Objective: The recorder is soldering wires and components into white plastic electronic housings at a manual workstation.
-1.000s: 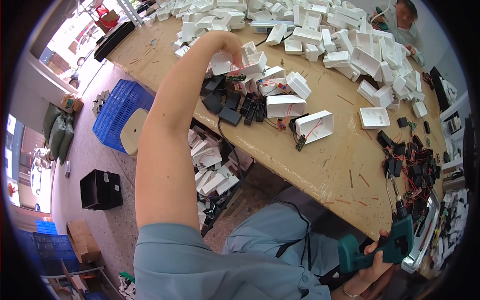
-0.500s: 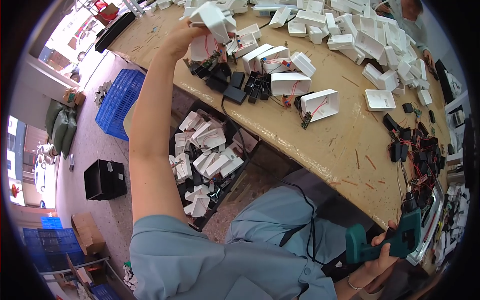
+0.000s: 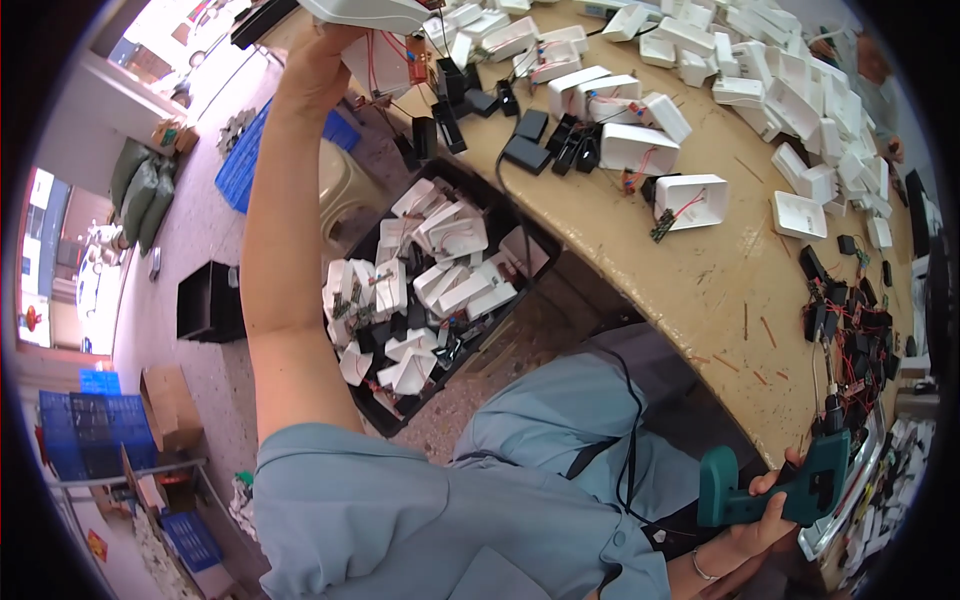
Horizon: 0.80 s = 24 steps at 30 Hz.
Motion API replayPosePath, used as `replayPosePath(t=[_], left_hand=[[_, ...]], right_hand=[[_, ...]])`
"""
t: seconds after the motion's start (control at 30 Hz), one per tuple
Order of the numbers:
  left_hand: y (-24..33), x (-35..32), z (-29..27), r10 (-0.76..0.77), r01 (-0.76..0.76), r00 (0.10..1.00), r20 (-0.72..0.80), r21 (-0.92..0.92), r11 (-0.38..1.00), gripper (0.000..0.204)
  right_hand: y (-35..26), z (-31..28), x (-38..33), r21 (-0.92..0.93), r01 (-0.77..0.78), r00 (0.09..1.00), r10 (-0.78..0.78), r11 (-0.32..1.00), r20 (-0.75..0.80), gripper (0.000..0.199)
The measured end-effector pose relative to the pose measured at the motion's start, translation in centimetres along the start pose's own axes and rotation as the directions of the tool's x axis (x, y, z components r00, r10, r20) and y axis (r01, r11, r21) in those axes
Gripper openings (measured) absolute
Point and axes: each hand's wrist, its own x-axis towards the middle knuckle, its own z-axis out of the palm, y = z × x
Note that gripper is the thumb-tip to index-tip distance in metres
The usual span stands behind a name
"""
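My left hand [image 3: 312, 78], arm stretched far forward, grips a white plastic housing [image 3: 368, 12] at the top edge of the view. Red wires and a small circuit board [image 3: 415, 62] hang from it, with black box-shaped parts [image 3: 447, 128] dangling by the table's edge. My right hand [image 3: 768, 512] is wrapped round the handle of a green power screwdriver [image 3: 822, 480], low at the right. Its long bit reaches toward a heap of black parts with red wires [image 3: 850, 320]. The tops of the left fingers are partly hidden by the housing.
White housings [image 3: 790, 90] are heaped over the far side of the table [image 3: 700, 280]. A black crate [image 3: 375, 415] full of white housings stands beside the table, near a beige stool [image 3: 345, 190]. A black cable [image 3: 500, 180] runs off the table. Another person's hand [image 3: 893, 150] shows at the far right.
My left hand has drawn the housing left to the table's edge, and its wired parts now hang out. The view has shifted left. My right hand keeps hold of the power screwdriver.
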Motion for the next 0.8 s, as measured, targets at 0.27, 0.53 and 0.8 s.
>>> replayPosePath(t=[0.27, 0.53, 0.8], left_hand=[[7.4, -12.8, 3.7, -0.152, 0.232, 0.908, -0.389, 0.165, 0.959, 0.036], [8.4, -26.0, 13.3, -0.051, 0.887, 0.313, -0.948, 0.273, 0.372, 0.038], [4.4, -36.5, 16.0, 0.003, 0.958, 0.268, -0.963, 0.266, -0.107, 0.034]], right_hand=[[0.6, 0.1, 1.0, -0.003, 0.011, 0.999, -0.01, 1.0, 0.03, 0.059], [1.2, 1.0, 1.7, 0.029, -0.001, 0.992, -0.003, 1.0, 0.127, 0.058], [0.6, 1.5, 1.4, 0.047, 0.015, 0.987, -0.022, 0.999, 0.157, 0.058]])
